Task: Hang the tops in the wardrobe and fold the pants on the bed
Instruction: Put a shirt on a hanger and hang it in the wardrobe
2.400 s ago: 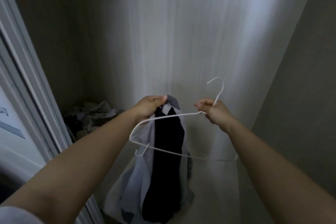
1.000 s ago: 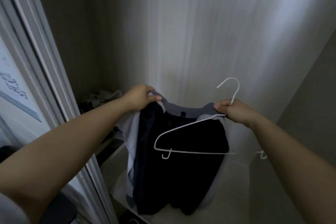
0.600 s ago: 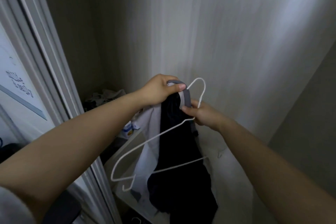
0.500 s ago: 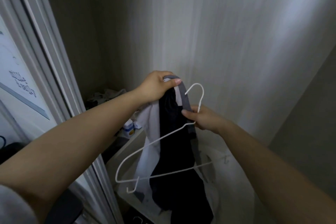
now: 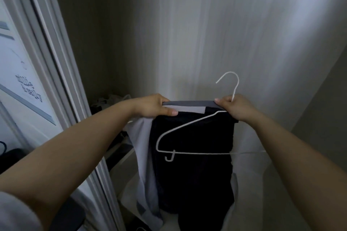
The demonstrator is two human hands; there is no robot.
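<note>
Both arms were stretched forward into the open wardrobe, toward its pale grey back wall (image 5: 216, 33). The left hand (image 5: 154, 108) gripped one end of the grey collar band (image 5: 187, 103) of a dark navy and pale grey top (image 5: 193, 155), fingers (image 5: 170, 112) curled over the fabric edge with the thumb side on top. The right hand (image 5: 233, 108) pinched the other end of the same band and, in the same grip, held the neck of a thin white wire hanger (image 5: 187, 153). Band stretched roughly level and taut between the two hands. The hanger's hook (image 5: 231, 80) stood up above the right hand; its triangular frame hung down in front of the dark panel of the top, outside the garment, with a small hooked tab at the lower left corner. The hanger's right end passed behind the right forearm. The top hung freely below both hands, pale grey panel on the left, dark panel in the middle, lower hem blurred against a pale surface beneath. A white sliding door frame (image 5: 56, 62) ran down the left edge. A dim heap of crumpled clothes (image 5: 109, 101) lay low in the wardrobe's back left corner, detail not resolvable.
</note>
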